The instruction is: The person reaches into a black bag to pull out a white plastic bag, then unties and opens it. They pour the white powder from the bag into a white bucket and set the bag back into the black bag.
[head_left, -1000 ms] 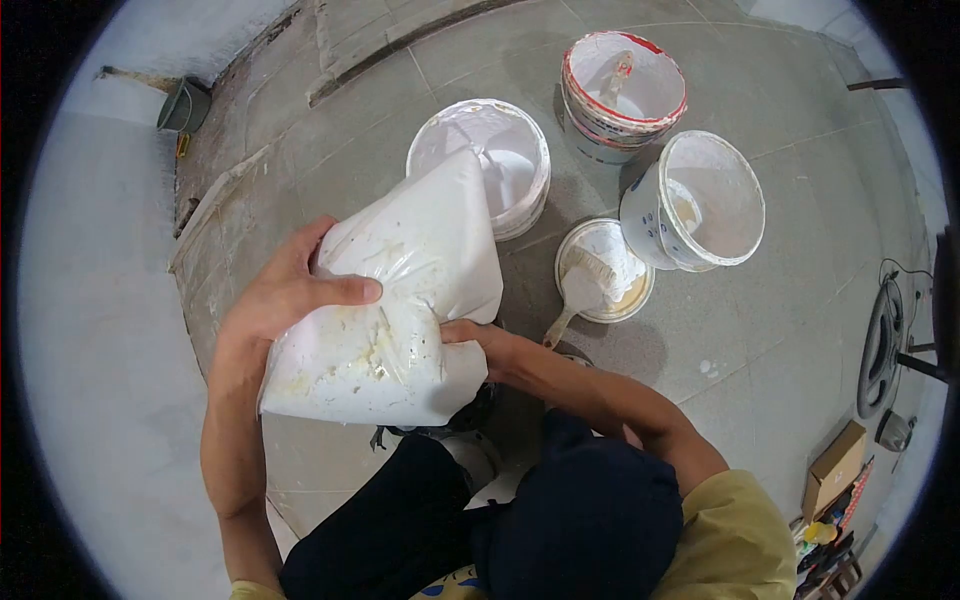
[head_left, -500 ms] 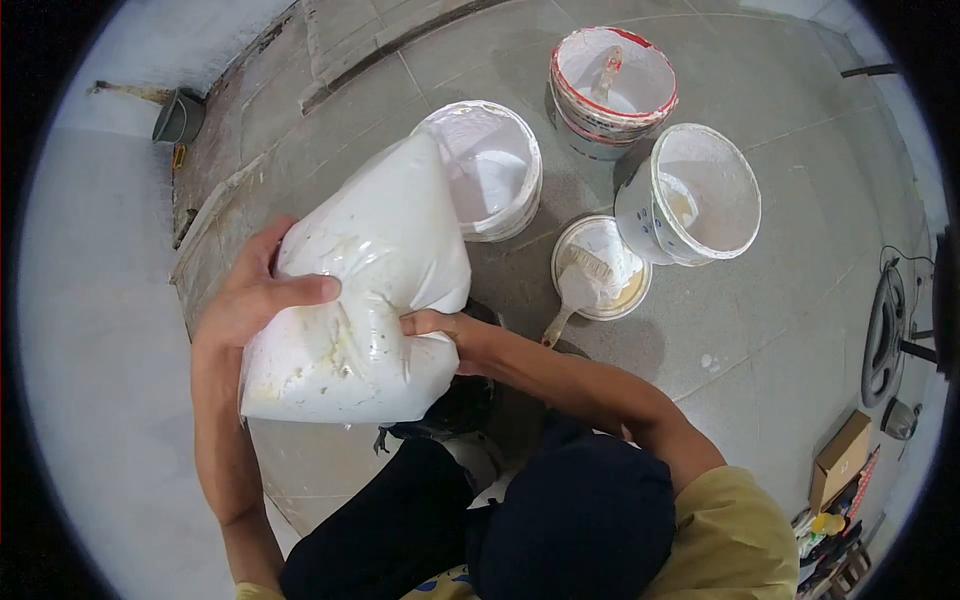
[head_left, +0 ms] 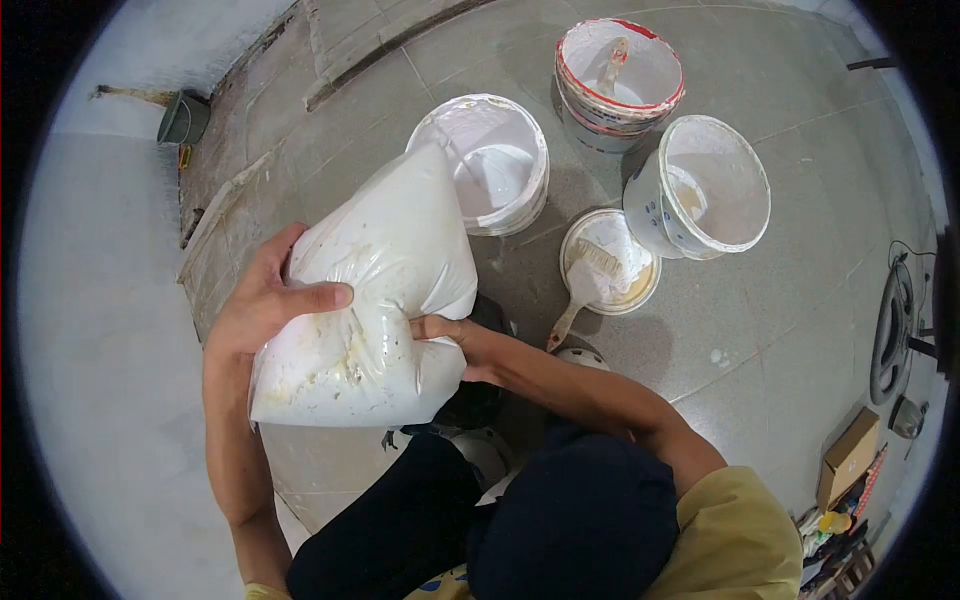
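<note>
A bulging white plastic bag (head_left: 390, 250), smeared with yellowish stains, is held up between my two hands. My left hand (head_left: 262, 305) grips its left side, thumb pressed on the front and fingers curled behind. On the lower right side, my right hand (head_left: 455, 340) squeezes a fold of the bag; some of its fingers are hidden. The bag's narrow upper corner tilts over the near rim of a white bucket (head_left: 541, 170). A thin pale stream (head_left: 462, 160) runs from that corner into the bucket, where white liquid (head_left: 500, 175) lies at the bottom.
A red-rimmed bucket (head_left: 610, 135) with a brush (head_left: 614, 68) in it stands at the back. Right of centre stands another white bucket (head_left: 655, 215). A wide brush (head_left: 592, 285) rests on a round lid (head_left: 647, 290). A fan (head_left: 888, 335) and a cardboard box (head_left: 848, 460) are at the right.
Everything has shifted slightly in view with the camera. Both hands keep their grip on the bag, and the stream from its corner shows a little more clearly.
</note>
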The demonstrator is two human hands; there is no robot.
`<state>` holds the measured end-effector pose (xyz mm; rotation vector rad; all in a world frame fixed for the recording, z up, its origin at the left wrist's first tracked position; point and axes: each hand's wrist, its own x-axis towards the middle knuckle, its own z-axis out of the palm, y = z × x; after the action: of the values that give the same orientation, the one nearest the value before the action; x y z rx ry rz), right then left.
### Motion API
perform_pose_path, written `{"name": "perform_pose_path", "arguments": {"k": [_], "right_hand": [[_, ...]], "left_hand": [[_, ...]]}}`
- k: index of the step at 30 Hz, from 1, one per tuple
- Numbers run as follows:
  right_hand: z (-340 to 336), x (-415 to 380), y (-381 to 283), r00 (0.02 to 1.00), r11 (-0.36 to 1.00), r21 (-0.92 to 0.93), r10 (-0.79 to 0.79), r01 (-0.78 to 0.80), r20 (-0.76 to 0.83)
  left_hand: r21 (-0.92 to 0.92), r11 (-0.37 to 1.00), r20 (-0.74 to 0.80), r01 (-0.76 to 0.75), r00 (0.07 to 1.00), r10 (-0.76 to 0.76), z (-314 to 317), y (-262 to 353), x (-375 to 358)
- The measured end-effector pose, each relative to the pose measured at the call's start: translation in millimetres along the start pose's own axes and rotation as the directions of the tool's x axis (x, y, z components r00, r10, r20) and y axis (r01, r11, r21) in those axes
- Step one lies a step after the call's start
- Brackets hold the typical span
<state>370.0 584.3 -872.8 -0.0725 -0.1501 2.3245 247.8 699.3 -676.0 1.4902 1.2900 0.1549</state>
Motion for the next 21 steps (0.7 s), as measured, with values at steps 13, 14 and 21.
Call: {"name": "perform_pose_path", "arguments": {"k": [13, 14, 21], "right_hand": [[6, -15, 18, 0.995, 0.994, 0.094, -0.049, 0.057, -0.085], [16, -20, 11, 0.996, 0.997, 0.071, -0.019, 0.025, -0.088], [65, -29, -34, 0.97, 0.98, -0.195, -0.023, -0.025, -0.24]], "left_hand": [[0.16, 0.981, 0.013, 0.11, 0.993, -0.113, 10, -1, 0], [0.12, 0.984, -0.044, 0.13, 0.991, -0.126, 7, -10, -1], [-0.271, 0.958, -0.039, 0.093, 0.993, -0.108, -19, -38, 8]]}}
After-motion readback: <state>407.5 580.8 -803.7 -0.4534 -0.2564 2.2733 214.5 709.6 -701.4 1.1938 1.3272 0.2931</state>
